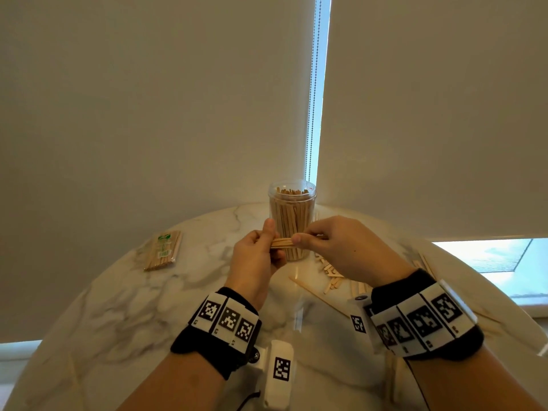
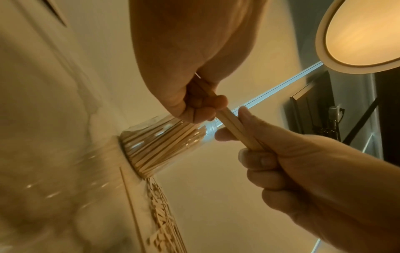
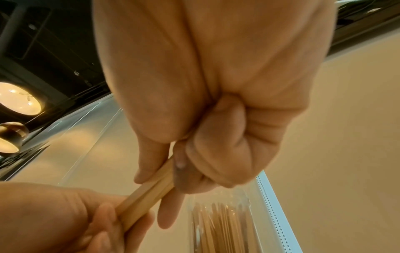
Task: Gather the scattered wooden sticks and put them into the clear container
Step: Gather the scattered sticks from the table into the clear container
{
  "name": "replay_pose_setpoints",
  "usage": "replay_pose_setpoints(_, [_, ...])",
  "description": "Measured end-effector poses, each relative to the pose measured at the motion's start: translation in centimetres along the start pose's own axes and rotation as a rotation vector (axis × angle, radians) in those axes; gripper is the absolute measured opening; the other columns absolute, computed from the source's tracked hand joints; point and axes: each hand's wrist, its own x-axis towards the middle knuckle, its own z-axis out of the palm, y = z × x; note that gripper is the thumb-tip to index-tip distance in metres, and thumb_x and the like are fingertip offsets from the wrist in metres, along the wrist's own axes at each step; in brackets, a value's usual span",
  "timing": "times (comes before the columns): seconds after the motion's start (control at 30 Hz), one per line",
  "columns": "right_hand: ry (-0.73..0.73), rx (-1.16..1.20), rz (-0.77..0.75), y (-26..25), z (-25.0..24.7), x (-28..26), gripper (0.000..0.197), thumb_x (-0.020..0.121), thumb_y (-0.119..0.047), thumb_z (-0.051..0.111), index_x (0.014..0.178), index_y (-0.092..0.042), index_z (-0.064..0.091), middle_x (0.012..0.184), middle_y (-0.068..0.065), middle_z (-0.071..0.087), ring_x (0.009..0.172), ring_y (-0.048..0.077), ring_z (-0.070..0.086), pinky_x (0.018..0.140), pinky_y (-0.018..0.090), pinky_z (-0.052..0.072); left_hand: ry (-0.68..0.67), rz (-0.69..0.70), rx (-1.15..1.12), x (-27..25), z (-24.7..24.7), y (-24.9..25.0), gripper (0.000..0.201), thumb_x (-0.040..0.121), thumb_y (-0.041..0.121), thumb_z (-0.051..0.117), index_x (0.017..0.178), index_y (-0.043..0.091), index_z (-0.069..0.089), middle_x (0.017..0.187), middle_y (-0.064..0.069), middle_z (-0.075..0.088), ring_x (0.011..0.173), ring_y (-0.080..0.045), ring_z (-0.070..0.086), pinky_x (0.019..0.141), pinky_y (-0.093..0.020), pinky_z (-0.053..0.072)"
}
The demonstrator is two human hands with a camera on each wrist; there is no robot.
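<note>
Both the left hand (image 1: 257, 254) and right hand (image 1: 335, 244) pinch a small bundle of sticks (image 1: 282, 242) at mid-frame, before the nearly full clear container (image 1: 292, 221), where crowded sticks could block or spill them.

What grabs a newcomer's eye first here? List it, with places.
Mid-frame, the left hand and right hand pinch a small bundle of pale wooden sticks between them. Just behind stands the clear round plastic container, packed with upright sticks, on the white marble table.
</note>
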Motion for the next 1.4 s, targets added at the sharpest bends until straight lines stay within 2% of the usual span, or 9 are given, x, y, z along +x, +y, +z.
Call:
replay_pose_setpoints(0.13, [-0.006,0.022,0.015,1.0,-1.0,0.1,0.04,0.093,-0.062,0.052,0.083,-0.031,0.075,0.051,-0.005,0.047,0.043,0.004,0.038,0.051,0.026,0.034,-0.039,-0.071,0.126,0.3,-0.2,0.7,0.032,0.1,0.039,0.055,0.094,0.011,0.068,0.075,-0.004,0.065,0.066,-0.014,0.059,0.063,-0.029,0.052])
replay_pose_setpoints(0.3, [0.083,0.079,0.068,2.3,-2.4,-0.1,0.04,0.095,-0.058,0.053,0.07,-0.033,0.071,0.051,-0.002,0.043,0.046,0.011,0.038,0.051,0.029,0.034,0.103,-0.028,0.143,1.6,0.0,1.6,0.036,0.097,0.049,0.054,0.11,0.016,0.063,0.106,0.0,0.068,0.1,-0.015,0.063,0.08,-0.033,0.052])
replay_pose_setpoints(0.47, [0.244,0.143,0.102,2.0,-4.6,-1.1,0.038,0.096,-0.056,0.052,0.083,-0.03,0.074,0.046,-0.005,0.042,0.042,0.008,0.037,0.049,0.028,0.033,0.007,0.199,0.359,4.3,1.6,2.8,0.092,0.076,0.051,0.078,0.151,0.028,0.027,0.15,0.001,0.037,0.137,-0.018,0.037,0.111,-0.04,0.035])
replay_pose_setpoints(0.57, [0.292,0.091,0.124,1.0,-6.1,-0.7,0.038,0.099,-0.053,0.05,0.082,-0.028,0.073,0.047,-0.005,0.043,0.042,0.007,0.036,0.048,0.023,0.03,-0.131,0.12,0.193,6.2,2.5,3.3,0.117,0.076,0.037,0.082,0.157,0.038,-0.003,0.164,0.0,0.013,0.149,-0.023,0.017,0.115,-0.05,0.021])
replay_pose_setpoints(0.73, [0.292,-0.166,0.139,-1.2,-7.8,5.5,0.041,0.099,-0.049,0.052,0.088,-0.017,0.075,0.063,-0.001,0.055,0.056,0.013,0.049,0.05,0.027,0.029,-0.221,0.102,0.372,8.8,2.9,1.0,0.142,0.057,0.054,0.091,0.154,0.04,-0.012,0.159,-0.002,0.028,0.143,-0.023,0.033,0.117,-0.053,0.025])
replay_pose_setpoints(0.87, [0.059,-0.539,0.113,-3.3,-7.6,10.7,0.045,0.095,-0.051,0.059,0.109,-0.009,0.07,0.09,0.003,0.062,0.086,0.023,0.061,0.066,0.028,0.043,-0.158,0.225,0.518,10.1,2.1,-0.6,0.113,0.068,0.046,0.086,0.153,0.041,0.012,0.154,-0.003,0.034,0.137,-0.021,0.042,0.113,-0.046,0.037])
replay_pose_setpoints(1.07, [-0.149,-0.903,0.006,-6.5,-5.7,14.4,0.046,0.101,-0.044,0.052,0.119,-0.004,0.063,0.097,0.004,0.057,0.1,0.026,0.06,0.078,0.032,0.044,-0.136,0.264,0.572,10.8,1.9,-1.1,0.103,0.075,0.035,0.081,0.151,0.042,0.013,0.153,-0.002,0.036,0.136,-0.023,0.044,0.112,-0.049,0.039])
replay_pose_setpoints(1.27, [-0.099,-0.893,-0.116,-7.1,-5.9,16.8,0.036,0.093,-0.035,0.069,0.109,-0.003,0.069,0.098,0.005,0.07,0.096,0.024,0.065,0.08,0.031,0.052,-0.119,0.283,0.589,11.0,1.9,-1.3,0.107,0.072,0.042,0.082,0.153,0.037,0.012,0.153,-0.002,0.035,0.138,-0.025,0.041,0.114,-0.051,0.035])
replay_pose_setpoints(1.4, [-0.267,-0.875,0.039,-6.0,-5.6,17.1,0.033,0.094,-0.031,0.068,0.113,-0.005,0.069,0.106,0.006,0.071,0.088,0.019,0.064,0.079,0.028,0.051,-0.114,0.28,0.595,10.9,1.9,-1.4,0.109,0.069,0.047,0.083,0.152,0.039,0.013,0.151,-0.004,0.038,0.135,-0.026,0.044,0.113,-0.051,0.037])
